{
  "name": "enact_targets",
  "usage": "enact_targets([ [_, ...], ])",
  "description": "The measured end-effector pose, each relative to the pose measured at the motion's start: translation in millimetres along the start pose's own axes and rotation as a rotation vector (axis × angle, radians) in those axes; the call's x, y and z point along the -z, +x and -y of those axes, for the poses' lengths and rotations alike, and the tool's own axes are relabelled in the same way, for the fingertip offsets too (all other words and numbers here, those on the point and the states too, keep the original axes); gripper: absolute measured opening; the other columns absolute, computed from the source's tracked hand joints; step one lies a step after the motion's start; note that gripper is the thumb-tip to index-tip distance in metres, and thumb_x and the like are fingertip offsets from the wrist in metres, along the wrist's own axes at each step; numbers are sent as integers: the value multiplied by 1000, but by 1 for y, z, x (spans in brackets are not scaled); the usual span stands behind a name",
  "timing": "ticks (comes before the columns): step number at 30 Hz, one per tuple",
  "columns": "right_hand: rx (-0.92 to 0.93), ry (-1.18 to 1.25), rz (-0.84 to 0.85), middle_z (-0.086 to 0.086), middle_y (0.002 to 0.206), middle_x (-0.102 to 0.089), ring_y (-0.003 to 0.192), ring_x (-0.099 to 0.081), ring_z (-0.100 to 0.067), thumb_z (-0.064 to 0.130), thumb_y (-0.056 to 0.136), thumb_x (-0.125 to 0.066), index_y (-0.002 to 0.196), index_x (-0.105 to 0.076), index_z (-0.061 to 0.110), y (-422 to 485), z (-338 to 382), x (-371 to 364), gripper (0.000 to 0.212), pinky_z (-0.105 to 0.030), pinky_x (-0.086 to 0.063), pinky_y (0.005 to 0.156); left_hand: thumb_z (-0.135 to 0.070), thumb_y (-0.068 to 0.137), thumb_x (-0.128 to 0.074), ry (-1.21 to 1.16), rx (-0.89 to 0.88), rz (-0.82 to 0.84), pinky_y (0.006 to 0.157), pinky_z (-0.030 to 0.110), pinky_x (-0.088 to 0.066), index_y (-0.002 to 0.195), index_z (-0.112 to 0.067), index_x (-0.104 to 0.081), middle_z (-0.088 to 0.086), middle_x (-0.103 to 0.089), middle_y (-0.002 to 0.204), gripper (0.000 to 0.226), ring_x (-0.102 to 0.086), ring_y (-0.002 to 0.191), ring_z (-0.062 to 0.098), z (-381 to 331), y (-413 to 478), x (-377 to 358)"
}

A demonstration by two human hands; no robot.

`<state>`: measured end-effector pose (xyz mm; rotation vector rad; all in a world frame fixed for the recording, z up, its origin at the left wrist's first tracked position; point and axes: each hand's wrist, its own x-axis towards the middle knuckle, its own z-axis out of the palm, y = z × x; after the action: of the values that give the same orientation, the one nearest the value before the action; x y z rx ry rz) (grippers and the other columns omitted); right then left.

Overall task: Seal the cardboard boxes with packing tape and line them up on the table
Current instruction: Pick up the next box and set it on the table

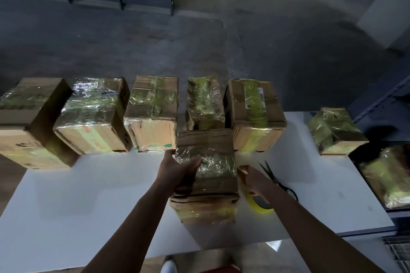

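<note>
A taped cardboard box stands in the middle of the white table. My left hand grips its left side, thumb over the top. My right hand presses against its right side, held between both palms. A yellow tape roll lies on the table just under my right wrist. Black scissors lie to the right of that hand. Several taped boxes stand in a row along the table's far edge, the held box just in front of them.
A smaller taped box sits apart at the far right of the table. Another taped box rests off the right edge on a lower surface. Concrete floor lies beyond the far edge; the leftmost box overhangs the table's left corner.
</note>
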<state>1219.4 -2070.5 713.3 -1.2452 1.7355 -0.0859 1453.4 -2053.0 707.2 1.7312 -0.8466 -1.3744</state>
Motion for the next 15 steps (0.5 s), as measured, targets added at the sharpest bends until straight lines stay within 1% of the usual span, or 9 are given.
enact_targets([
  [2, -70, 127, 9, -12, 127, -57, 110, -58, -31, 39, 100, -43, 128, -53, 14, 3, -4, 1, 39, -46, -49, 98, -44, 49, -90, -127, 52, 50, 56, 36, -53, 121, -14, -47, 12, -67, 94, 90, -66, 73, 27, 2, -1, 1],
  [3, -100, 172, 8, -11, 125, -59, 111, -59, -31, 44, 98, -46, 118, -58, 16, 5, -6, 2, 36, -46, -52, 94, -43, 51, -90, -193, 75, 69, 58, 37, -56, 123, -12, -48, 13, -68, 99, 89, -69, 79, 29, 4, -1, 3],
  [4, -117, 204, 0, -9, 122, -62, 107, -61, -29, 47, 97, -48, 114, -59, 15, 7, -9, 4, 38, -42, -56, 85, -39, 59, -88, -248, 98, 83, 60, 37, -57, 125, -11, -48, 14, -67, 105, 82, -69, 87, 30, 5, -2, 4],
  [6, -100, 233, -20, -10, 110, -65, 98, -62, -24, 50, 92, -54, 114, -61, 6, 9, -14, 10, 49, -30, -54, 68, -32, 77, -78, -323, 176, 122, 62, 35, -55, 128, -12, -46, 15, -64, 114, 63, -68, 94, 32, 6, -5, 6],
  [8, -86, 275, -35, -13, 94, -66, 86, -62, -24, 52, 88, -59, 108, -65, -2, 11, -19, 15, 58, -26, -50, 65, -32, 84, -71, -330, 204, 163, 66, 37, -56, 132, -12, -44, 15, -62, 116, 58, -66, 97, 32, 9, -7, 7],
  [10, -87, 300, -44, -14, 83, -61, 77, -58, -23, 53, 86, -61, 93, -66, 0, 11, -21, 17, 54, -27, -49, 63, -31, 85, -70, -324, 174, 166, 73, 38, -56, 137, -13, -41, 14, -60, 120, 62, -64, 101, 31, 9, -8, 6],
  [11, -83, 311, -51, -15, 81, -61, 75, -58, -23, 51, 86, -62, 88, -65, 2, 11, -22, 17, 50, -27, -49, 63, -30, 84, -71, -288, 128, 144, 75, 39, -56, 140, -15, -38, 12, -59, 123, 66, -63, 103, 30, 8, -7, 6],
  [13, -73, 324, -66, -15, 87, -64, 79, -61, -24, 48, 88, -62, 88, -65, 2, 10, -21, 17, 46, -27, -48, 64, -29, 83, -74, -62, -29, -1, 81, 39, -55, 140, -21, -40, 9, -55, 125, 67, -59, 107, 28, 9, -3, 6],
  [15, -41, 293, -74, -17, 93, -65, 84, -62, -26, 47, 89, -60, 95, -65, -2, 9, -19, 17, 49, -28, -48, 65, -32, 83, -74, 168, -161, -172, 87, 40, -53, 126, -21, -58, 8, -60, 119, 47, -60, 105, 25, 10, 1, 5],
])
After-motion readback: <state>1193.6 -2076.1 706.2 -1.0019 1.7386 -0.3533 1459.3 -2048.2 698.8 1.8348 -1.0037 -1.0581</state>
